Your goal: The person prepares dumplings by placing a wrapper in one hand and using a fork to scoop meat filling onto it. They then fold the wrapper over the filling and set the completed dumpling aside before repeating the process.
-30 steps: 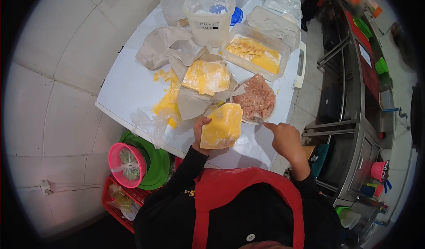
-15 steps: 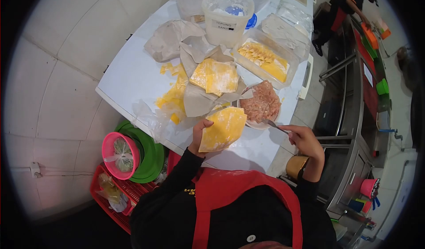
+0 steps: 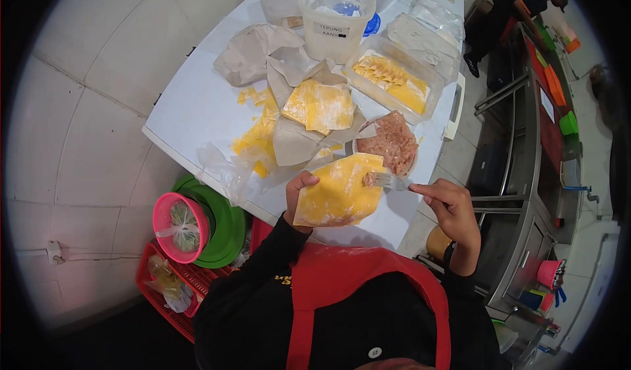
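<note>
My left hand [image 3: 299, 196] grips a floury yellow dough wrapper [image 3: 335, 196] by its left edge, thumb on top. In my right hand [image 3: 449, 209] is a metal fork [image 3: 394, 182], its tines at the wrapper's upper right edge with a small lump of pink meat filling [image 3: 370, 179] on them. Just beyond, a round bowl of minced meat [image 3: 391, 143] sits partly behind the wrapper. A stack of yellow wrappers [image 3: 320, 106] lies on brown paper [image 3: 292, 145] farther up the table.
A clear container of folded yellow dumplings [image 3: 430, 110] and a flour tub [image 3: 325, 45] stand at the back. Dough scraps [image 3: 257, 143] and a plastic bag [image 3: 223, 176] lie left. Pink and green basins [image 3: 227, 238] are below the table. Another person [image 3: 519, 15] works at the right counter.
My right hand has brought the fork from the meat bowl's edge left onto the wrapper, with meat on its tines. The wrapper has shifted slightly right. The other person has bent lower.
</note>
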{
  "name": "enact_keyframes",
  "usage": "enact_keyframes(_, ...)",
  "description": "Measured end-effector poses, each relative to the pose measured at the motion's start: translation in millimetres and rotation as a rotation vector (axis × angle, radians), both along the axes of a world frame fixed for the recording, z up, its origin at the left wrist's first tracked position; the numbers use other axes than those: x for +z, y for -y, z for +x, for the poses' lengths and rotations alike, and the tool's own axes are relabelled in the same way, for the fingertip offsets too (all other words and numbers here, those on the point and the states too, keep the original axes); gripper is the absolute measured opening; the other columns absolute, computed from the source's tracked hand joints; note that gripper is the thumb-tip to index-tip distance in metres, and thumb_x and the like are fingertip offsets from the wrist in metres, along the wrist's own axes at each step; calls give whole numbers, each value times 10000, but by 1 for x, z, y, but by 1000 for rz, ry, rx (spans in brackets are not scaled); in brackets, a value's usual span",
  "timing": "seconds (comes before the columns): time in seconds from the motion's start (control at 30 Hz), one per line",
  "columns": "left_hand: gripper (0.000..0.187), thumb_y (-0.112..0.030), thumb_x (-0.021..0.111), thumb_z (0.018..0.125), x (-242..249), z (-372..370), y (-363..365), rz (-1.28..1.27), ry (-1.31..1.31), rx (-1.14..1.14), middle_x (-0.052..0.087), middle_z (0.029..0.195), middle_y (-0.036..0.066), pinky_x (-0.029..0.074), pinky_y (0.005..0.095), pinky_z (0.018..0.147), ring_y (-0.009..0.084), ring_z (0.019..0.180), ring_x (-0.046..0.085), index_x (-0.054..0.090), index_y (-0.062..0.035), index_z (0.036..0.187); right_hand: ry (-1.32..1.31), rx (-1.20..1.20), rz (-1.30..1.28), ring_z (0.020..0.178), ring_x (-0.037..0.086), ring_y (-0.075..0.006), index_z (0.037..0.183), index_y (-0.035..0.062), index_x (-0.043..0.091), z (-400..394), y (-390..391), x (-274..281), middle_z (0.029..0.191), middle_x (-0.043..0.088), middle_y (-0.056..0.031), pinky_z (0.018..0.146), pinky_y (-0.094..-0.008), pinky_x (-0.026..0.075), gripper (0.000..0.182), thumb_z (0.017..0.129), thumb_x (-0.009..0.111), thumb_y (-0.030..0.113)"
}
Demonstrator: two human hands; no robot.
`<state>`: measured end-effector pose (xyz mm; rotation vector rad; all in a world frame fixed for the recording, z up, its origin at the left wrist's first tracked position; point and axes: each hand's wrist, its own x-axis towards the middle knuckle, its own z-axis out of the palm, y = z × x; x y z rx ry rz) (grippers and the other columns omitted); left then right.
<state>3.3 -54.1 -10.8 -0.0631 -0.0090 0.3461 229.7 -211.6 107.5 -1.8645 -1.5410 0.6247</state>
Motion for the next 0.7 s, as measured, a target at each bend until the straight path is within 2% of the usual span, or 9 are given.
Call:
enact_keyframes(0.17,583,-216,445,757,3,-2,4,-26,-32,34,516,1217,265,402,460,976,378,1084,544,416,92,1252,-7,58,115,620,573,-207,1001,124,700,3,0,-11,686,586,-103,569,-290,442,407,702,581,-126)
enact_keyframes(0.27,576,-209,447,752,10,-2,4,22,-247,43,529,1196,268,412,460,967,378,1064,556,427,100,1239,18,67,94,631,583,-207,983,129,707,11,4,-4,685,586,-100,570,-290,443,422,687,577,-143)
enact_keyframes(0.37,571,-208,451,750,1,-5,1,22,-252,30,538,1185,265,423,455,956,374,1050,566,436,99,1231,-2,71,18,647,591,-166,996,79,694,25,11,7,693,606,-86,575,-278,446,335,734,582,-97)
enact_keyframes(0.47,563,-212,449,752,4,-4,0,14,-209,56,543,1182,261,432,452,945,369,1045,570,444,98,1222,-296,-21,226,575,523,-94,1015,46,670,40,13,-27,643,565,-13,517,-240,398,221,805,601,35)
enact_keyframes(0.57,568,-228,448,757,-2,7,5,23,-149,74,539,1189,252,440,447,931,363,1044,569,442,85,1231,-602,-327,-3,516,407,-31,1028,38,643,7,-10,-53,625,482,60,463,-198,313,227,854,602,178)
enact_keyframes(0.6,576,-238,446,760,-3,11,7,39,-145,75,538,1191,248,442,443,928,358,1044,569,434,79,1241,-809,-387,-48,482,310,-12,1038,72,627,-12,-21,-64,619,406,87,436,-179,236,227,868,596,218)
enact_keyframes(0.63,585,-248,444,763,-4,13,10,54,-143,79,536,1193,244,444,439,924,353,1044,569,426,73,1251,-1039,-409,-46,474,307,-13,1038,49,616,-25,-30,-70,616,412,86,422,-184,228,223,873,597,197)
enact_keyframes(0.7,604,-267,439,766,-3,13,15,102,-160,98,530,1198,235,447,429,918,343,1046,566,407,61,1272,-1165,-426,12,463,283,-14,1028,50,601,-37,-44,-80,586,369,92,417,-188,217,207,865,607,176)
